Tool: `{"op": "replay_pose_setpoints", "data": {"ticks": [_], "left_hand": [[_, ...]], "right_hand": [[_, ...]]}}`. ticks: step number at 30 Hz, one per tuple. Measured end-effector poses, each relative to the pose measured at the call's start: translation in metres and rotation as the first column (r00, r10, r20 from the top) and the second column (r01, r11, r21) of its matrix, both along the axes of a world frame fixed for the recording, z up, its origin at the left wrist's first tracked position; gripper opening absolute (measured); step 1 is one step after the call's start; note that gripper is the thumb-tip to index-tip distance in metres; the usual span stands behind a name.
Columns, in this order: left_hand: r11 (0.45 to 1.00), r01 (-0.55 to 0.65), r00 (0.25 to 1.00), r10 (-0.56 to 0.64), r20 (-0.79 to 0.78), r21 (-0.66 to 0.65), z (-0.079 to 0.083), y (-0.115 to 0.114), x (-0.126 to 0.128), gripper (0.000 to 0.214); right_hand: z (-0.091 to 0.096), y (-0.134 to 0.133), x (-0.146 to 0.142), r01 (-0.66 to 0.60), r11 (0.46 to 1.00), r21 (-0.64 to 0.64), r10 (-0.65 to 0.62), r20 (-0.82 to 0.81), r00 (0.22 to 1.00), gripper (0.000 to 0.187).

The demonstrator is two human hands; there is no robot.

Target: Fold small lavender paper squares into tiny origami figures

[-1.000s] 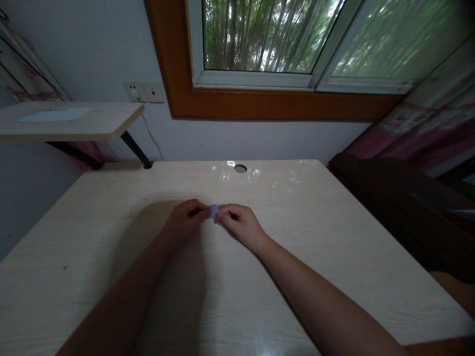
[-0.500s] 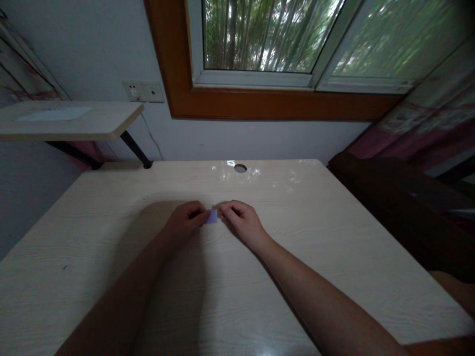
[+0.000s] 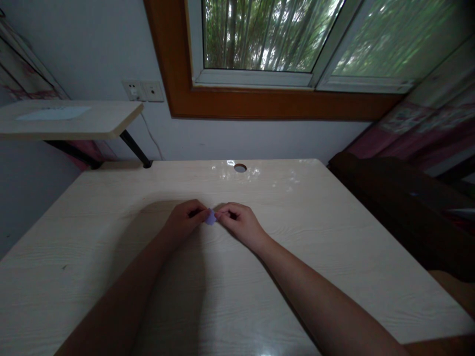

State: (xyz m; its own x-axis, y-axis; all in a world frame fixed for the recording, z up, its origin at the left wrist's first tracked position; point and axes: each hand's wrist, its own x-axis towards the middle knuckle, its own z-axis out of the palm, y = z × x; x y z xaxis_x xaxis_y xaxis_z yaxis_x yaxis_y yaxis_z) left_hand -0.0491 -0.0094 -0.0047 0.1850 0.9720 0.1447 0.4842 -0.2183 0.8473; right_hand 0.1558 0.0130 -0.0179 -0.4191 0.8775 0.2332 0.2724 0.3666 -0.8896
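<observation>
Between my two hands is a small purple piece of paper (image 3: 211, 217), just above or on the pale wood-grain desk (image 3: 311, 207). My left hand (image 3: 188, 216) pinches its left side between thumb and fingers. From the other side, my right hand (image 3: 238, 219) has its thumb and fingertips closed on the paper's right edge. The paper looks tilted or bent, with a corner pointing down. Its edges under the fingertips are hidden.
A raised shelf (image 3: 74, 126) on black legs (image 3: 135, 148) stands at the desk's back left, with a white sheet (image 3: 54, 113) on it. A round cable hole (image 3: 240, 168) lies near the back edge. Behind are a wall socket (image 3: 143, 91) and a window (image 3: 260, 39). Dark furniture (image 3: 401, 207) borders the right.
My right hand has moved slightly left and taken hold of the paper's right edge. The paper has turned or bent from a flat square look to a pointed one. My left hand stays put.
</observation>
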Motion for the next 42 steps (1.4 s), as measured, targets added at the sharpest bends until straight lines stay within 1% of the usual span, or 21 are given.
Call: {"op": "replay_pose_setpoints", "data": {"ticks": [6,11,15,21,25,29,34,37,42], "left_hand": [[0.997,-0.071,0.997,0.072,0.03,-0.024,0.0023,0.0004,0.0017,0.024],[0.997,-0.074,0.996,0.075,0.041,-0.031,0.0003,0.0012,0.0018,0.025],[0.995,-0.091,0.994,0.093,0.048,-0.034,-0.0022,0.0021,0.001,0.026],[0.994,-0.108,0.993,0.109,0.035,-0.031,-0.0004,0.0024,0.0015,0.026],[0.995,-0.095,0.995,0.096,0.03,-0.038,0.0,0.0023,0.0014,0.027],[0.997,-0.077,0.996,0.078,0.052,-0.03,-0.0017,0.0018,0.0008,0.027],[0.997,-0.069,0.992,0.071,0.102,-0.02,-0.0027,0.0023,0.0004,0.023],[0.998,-0.055,0.99,0.054,0.129,0.005,-0.0039,0.0038,-0.0001,0.025],[0.998,-0.058,0.991,0.052,0.121,0.041,-0.0063,0.0056,-0.0012,0.026]], "right_hand": [[-0.0014,0.0,-0.0002,0.033,0.999,-0.028,-0.033,-0.012,0.999,0.014],[-0.0003,-0.0003,0.0006,0.035,0.999,-0.027,-0.036,-0.011,0.999,0.014],[-0.0017,-0.0003,0.0004,0.06,0.997,-0.058,-0.061,-0.027,0.998,0.016],[-0.0019,0.0005,-0.0006,0.078,0.993,-0.093,-0.085,-0.085,0.993,0.016],[-0.0008,0.0002,-0.0008,0.079,0.984,-0.16,-0.102,-0.14,0.985,0.017],[-0.002,0.0006,-0.0003,0.067,0.968,-0.243,-0.122,-0.22,0.968,0.021],[-0.0027,0.0034,-0.0001,0.063,0.946,-0.318,-0.165,-0.304,0.938,0.024],[-0.0018,0.0044,-0.0006,0.07,0.94,-0.335,-0.177,-0.301,0.937,0.024],[-0.0033,0.0044,-0.0008,0.062,0.947,-0.316,-0.155,-0.279,0.947,0.025]]}}
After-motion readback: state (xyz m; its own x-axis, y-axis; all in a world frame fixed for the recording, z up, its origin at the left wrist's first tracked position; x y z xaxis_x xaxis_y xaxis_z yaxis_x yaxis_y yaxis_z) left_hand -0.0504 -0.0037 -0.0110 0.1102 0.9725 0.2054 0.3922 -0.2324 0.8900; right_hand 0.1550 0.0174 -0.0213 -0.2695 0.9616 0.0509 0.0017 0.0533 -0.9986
